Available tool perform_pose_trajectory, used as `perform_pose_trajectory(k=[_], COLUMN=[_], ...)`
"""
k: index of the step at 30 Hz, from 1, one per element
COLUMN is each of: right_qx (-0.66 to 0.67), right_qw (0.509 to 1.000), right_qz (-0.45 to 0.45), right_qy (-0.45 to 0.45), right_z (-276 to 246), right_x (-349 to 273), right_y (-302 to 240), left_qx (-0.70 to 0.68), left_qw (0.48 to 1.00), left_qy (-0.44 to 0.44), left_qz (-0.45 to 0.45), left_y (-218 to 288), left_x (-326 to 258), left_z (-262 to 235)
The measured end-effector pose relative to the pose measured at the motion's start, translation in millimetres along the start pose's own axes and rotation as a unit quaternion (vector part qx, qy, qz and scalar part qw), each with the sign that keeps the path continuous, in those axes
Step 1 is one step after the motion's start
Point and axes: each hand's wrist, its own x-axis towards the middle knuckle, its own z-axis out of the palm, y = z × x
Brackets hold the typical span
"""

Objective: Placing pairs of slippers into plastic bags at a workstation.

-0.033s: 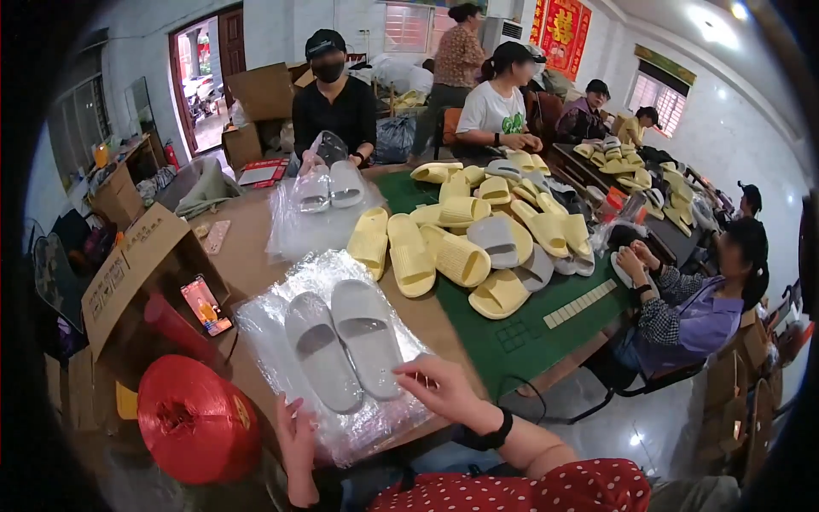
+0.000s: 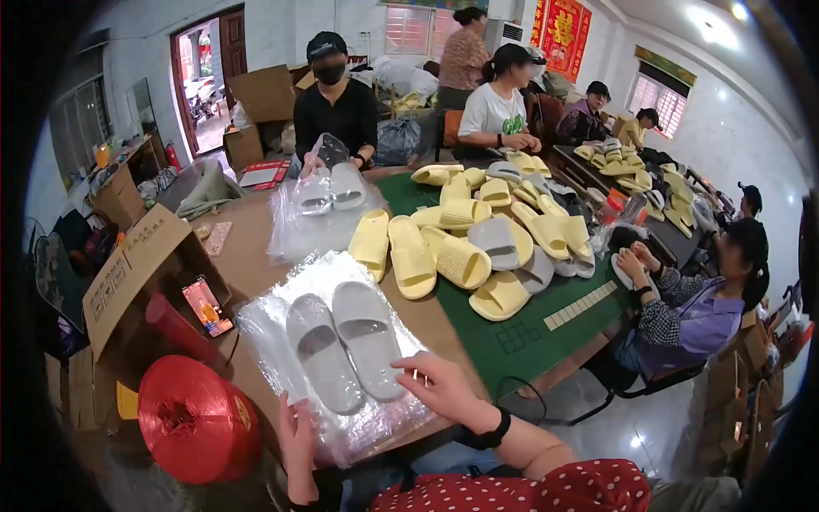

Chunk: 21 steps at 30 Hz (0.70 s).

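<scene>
A pair of grey slippers point(image 2: 350, 348) lies side by side, toes away from me, on a stack of clear plastic bags point(image 2: 264, 320). My right hand point(image 2: 439, 386) is at the heel of the right slipper, fingers apart and fingertips close to its edge; I cannot tell if they touch it. At the near left edge of the bags is my left hand point(image 2: 298, 437), its fingers loosely stretched and nothing in them. Across the table, a person in black handles another grey pair point(image 2: 333, 186) with a clear bag.
Yellow and grey slippers point(image 2: 465, 243) are heaped on the green mat point(image 2: 529, 341). To my left are a large red roll of plastic twine point(image 2: 198, 418), an open cardboard box point(image 2: 136, 264) and a propped phone point(image 2: 207, 305). A person in purple point(image 2: 695, 316) sits at the right.
</scene>
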Motion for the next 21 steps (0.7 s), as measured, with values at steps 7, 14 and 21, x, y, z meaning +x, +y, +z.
perform_pose_trajectory(k=[7,14,21], right_qx=[0.024,0.019,-0.096], right_qw=[0.995,0.763,0.888], right_qz=[0.094,-0.312,-0.187], right_qy=[-0.017,0.565,0.41], right_z=[-15,-183,-141], right_x=[-16,30,38], right_y=[0,-94,-43], left_qx=[0.235,0.28,0.254], left_qw=[0.969,0.958,0.965], left_qy=[-0.031,-0.035,-0.034], left_qz=[-0.074,-0.04,-0.053], left_y=[3,7,19], left_x=[15,17,12], left_z=[14,20,30])
